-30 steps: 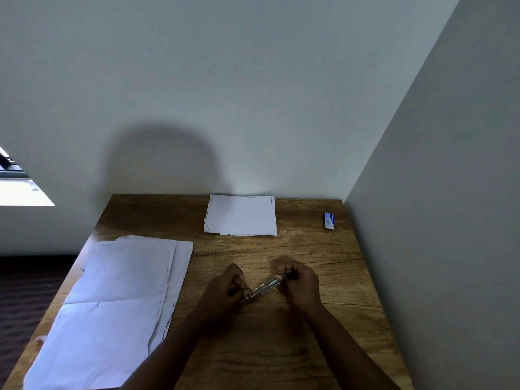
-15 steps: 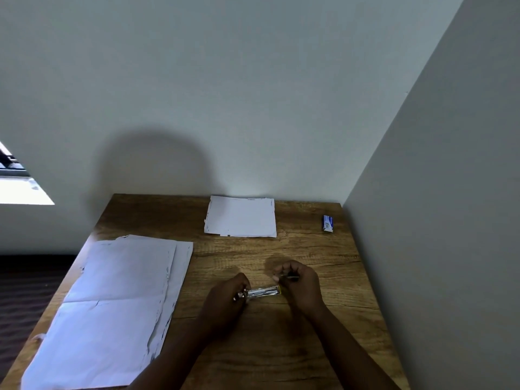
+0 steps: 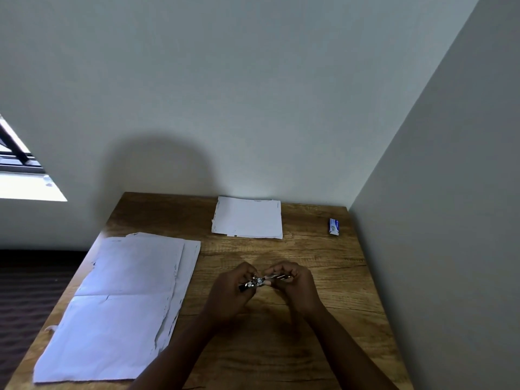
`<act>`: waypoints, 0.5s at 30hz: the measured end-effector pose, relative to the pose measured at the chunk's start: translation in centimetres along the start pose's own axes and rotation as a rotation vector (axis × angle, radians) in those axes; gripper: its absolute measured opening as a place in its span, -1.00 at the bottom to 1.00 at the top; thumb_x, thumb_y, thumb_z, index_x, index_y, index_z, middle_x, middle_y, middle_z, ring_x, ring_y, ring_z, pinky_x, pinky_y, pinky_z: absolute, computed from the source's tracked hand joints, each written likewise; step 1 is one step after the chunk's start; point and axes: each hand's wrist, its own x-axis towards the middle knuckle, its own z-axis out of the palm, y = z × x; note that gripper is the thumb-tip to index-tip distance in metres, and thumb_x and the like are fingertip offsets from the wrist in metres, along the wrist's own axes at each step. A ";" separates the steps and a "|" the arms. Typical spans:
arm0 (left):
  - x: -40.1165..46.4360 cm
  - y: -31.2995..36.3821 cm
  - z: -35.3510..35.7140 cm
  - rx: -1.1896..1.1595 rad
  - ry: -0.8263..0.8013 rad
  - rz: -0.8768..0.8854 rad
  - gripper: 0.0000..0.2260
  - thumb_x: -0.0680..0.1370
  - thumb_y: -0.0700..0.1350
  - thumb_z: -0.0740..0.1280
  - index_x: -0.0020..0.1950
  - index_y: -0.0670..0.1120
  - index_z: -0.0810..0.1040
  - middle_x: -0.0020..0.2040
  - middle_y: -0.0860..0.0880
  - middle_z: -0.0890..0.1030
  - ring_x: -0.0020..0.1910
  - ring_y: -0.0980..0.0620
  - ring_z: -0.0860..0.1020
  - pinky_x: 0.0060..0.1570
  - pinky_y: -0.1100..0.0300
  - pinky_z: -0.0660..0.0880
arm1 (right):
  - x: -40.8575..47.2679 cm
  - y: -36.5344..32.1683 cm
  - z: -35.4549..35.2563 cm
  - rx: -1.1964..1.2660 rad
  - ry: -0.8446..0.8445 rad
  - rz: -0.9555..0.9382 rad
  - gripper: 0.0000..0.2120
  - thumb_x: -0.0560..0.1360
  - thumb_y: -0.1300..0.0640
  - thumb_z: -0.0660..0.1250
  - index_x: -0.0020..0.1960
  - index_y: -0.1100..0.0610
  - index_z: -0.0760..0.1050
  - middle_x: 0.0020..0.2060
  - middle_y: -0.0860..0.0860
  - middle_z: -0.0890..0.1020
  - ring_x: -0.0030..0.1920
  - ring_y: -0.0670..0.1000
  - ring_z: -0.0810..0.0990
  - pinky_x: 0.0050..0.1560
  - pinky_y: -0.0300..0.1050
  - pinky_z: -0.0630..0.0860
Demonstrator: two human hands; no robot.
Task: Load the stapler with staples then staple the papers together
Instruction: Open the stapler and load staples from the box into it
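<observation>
Wooden table (image 3: 323,257) in wall corner | left hand (image 3: 230,294), right hand (image 3: 295,285) both grip stapler (image 3: 260,281)

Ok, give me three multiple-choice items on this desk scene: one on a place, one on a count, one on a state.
1. Where does the small blue box lie?
A. far right of the table, near the wall
B. on the large papers
C. in the left hand

2. How many separate paper stacks lie on the table?
A. one
B. two
C. four

3. What holds the stapler?
A. nothing, it lies on the table
B. right hand only
C. both hands

Key: 1 A, the box sits by the right wall; 2 B, large papers and small stack; 3 C, left hand and right hand grip its ends.
</observation>
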 end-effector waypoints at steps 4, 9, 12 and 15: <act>0.0 0.2 -0.5 0.000 0.024 -0.007 -0.79 0.43 -0.20 0.48 -0.05 0.06 0.55 -0.18 0.15 0.67 -0.19 0.22 0.62 -0.23 0.25 0.54 | 0.4 -0.6 -0.1 -0.012 -0.045 -0.039 -0.84 0.30 0.30 0.53 -0.12 0.24 0.66 -0.18 0.10 0.70 -0.15 -0.03 0.66 -0.11 -0.19 0.57; 0.0 0.1 -0.8 0.054 0.024 -0.022 -0.77 0.43 -0.21 0.47 -0.03 0.05 0.54 -0.19 0.12 0.65 -0.25 0.18 0.60 -0.27 0.17 0.54 | 0.3 -0.7 -0.2 -0.077 -0.050 -0.068 -0.76 0.29 0.33 0.53 -0.08 0.14 0.65 -0.12 -0.05 0.69 -0.09 -0.19 0.63 -0.07 -0.36 0.50; 0.0 -0.1 -0.8 0.096 0.021 -0.029 -0.78 0.43 -0.19 0.47 -0.02 0.04 0.54 -0.18 0.09 0.66 -0.25 0.14 0.61 -0.24 0.05 0.59 | 0.1 -0.4 -0.2 -0.197 0.016 -0.088 -0.71 0.26 0.23 0.56 -0.06 0.02 0.63 0.07 -0.14 0.62 0.13 -0.11 0.55 0.10 -0.20 0.48; 0.0 -0.2 -0.8 0.105 0.023 -0.030 -0.78 0.43 -0.19 0.47 -0.01 0.04 0.54 -0.16 0.08 0.66 -0.24 0.14 0.61 -0.23 0.03 0.61 | -0.2 -0.1 0.0 -0.319 -0.012 -0.127 -0.71 0.25 0.08 0.56 -0.08 -0.13 0.60 0.15 -0.25 0.51 0.22 -0.16 0.43 0.13 -0.23 0.41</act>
